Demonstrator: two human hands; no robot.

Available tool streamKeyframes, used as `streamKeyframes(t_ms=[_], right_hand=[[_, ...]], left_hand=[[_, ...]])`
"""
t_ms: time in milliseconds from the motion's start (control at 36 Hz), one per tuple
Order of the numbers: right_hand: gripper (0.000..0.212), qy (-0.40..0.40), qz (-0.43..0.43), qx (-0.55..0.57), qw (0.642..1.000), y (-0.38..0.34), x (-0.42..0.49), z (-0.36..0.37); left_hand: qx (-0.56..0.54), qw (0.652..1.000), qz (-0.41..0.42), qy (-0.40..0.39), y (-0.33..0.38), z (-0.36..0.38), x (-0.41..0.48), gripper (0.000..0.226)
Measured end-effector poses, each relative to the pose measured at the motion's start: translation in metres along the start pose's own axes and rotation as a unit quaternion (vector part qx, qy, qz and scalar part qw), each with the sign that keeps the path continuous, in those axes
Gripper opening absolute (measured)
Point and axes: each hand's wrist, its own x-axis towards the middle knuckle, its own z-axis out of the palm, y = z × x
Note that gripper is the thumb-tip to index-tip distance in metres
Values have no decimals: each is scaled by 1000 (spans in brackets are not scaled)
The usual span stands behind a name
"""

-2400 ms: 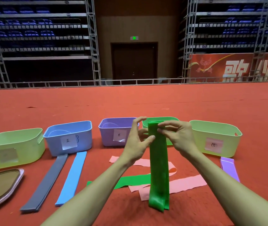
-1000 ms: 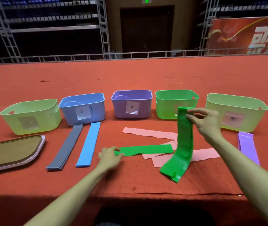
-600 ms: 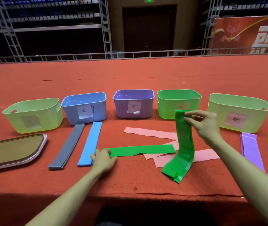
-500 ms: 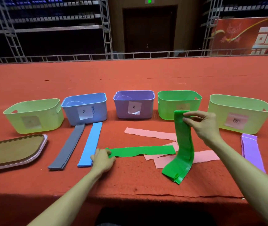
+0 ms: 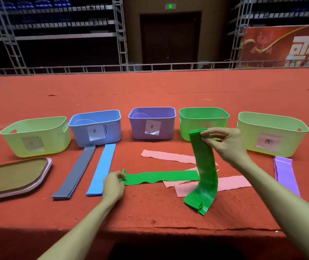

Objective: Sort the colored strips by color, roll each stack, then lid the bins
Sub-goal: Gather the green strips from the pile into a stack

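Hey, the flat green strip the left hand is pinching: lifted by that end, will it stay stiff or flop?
Probably floppy: the green stack the right hand pinches by its top sags and curls. The flat green strip has wavy edges, so likely thin and light. Lifted at the left hand, it may drag the pink strips beneath it.

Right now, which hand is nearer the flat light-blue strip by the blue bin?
Left. The left hand lies beside the near end of the light-blue strip; the right hand is far right, holding the green strip stack.
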Motion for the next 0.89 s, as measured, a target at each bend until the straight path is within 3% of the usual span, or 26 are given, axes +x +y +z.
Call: streamKeyframes(t_ms=[250, 389, 611, 889], right_hand=[[25, -11, -32, 3, 999, -14, 9, 0], [26, -15, -46, 6, 999, -21, 17, 3], [33, -26, -47, 41, 998, -28, 25, 11], [35, -22, -35, 32, 999, -29, 34, 9]], left_hand=[[-141, 985, 99, 8, 53, -14, 10, 25], [-193, 967, 164, -6, 99, -19, 18, 36], [-334, 923, 190, -31, 169, -24, 19, 37], [-370, 895, 234, -89, 217, -29, 14, 28]])
